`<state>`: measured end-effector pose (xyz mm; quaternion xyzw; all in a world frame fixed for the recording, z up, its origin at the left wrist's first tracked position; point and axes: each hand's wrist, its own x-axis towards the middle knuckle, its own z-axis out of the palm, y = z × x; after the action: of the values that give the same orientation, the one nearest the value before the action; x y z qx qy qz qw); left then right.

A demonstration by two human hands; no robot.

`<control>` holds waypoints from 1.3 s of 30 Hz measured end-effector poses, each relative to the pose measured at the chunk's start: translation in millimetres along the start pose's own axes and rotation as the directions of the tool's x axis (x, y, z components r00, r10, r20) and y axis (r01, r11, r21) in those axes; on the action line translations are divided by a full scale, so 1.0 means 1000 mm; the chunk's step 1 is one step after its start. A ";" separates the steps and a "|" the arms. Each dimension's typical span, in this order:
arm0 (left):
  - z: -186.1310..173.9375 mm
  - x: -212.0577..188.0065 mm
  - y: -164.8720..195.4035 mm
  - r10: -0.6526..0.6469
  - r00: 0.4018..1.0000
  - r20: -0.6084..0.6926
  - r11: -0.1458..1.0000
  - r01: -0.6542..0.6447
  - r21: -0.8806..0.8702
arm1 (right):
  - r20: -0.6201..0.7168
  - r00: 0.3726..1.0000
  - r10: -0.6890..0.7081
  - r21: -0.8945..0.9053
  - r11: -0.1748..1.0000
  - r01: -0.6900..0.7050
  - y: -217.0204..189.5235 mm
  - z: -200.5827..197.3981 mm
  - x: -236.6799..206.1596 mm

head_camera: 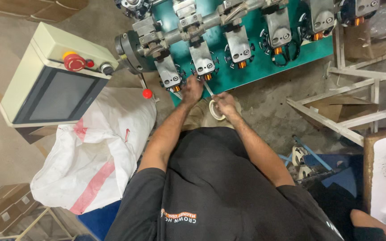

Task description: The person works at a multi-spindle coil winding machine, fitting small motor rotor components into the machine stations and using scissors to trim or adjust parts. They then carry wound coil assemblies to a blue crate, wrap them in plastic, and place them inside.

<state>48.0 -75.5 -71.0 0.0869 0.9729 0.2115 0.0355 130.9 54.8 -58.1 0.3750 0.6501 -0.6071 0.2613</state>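
While the left hand (pixel 192 90) is being pressed against the winding head (pixel 202 59) on the green bench (pixel 251 71), a white tape strip (pixel 208 89) is being pinched by right-hand fingers (pixel 219 99); tape roll (pixel 215 110) just below. Left fingers: cannot tell.

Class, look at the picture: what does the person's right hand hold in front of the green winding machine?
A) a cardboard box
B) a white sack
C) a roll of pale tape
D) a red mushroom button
C: the right hand holds a roll of pale tape, with a strip of it running up to the left hand at the machine.
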 end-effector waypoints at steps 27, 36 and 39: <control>-0.002 -0.005 -0.031 0.046 0.926 0.375 0.941 0.086 -0.327 | 0.076 0.997 -0.001 0.208 0.978 -0.015 0.001 0.009 -0.015; -0.010 0.018 -0.019 -0.148 0.984 0.096 0.957 0.167 -0.238 | 0.443 0.851 0.281 0.689 0.501 -0.524 0.011 0.018 0.014; -0.018 0.014 -0.016 -0.215 0.948 0.234 0.938 0.267 -0.219 | 0.166 0.951 0.260 0.521 0.796 -0.308 0.018 0.020 0.003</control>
<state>29.7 -94.6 -61.6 -0.0173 0.9330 0.3151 0.1727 141.4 35.6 -73.4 0.4999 0.3767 -0.7349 0.2609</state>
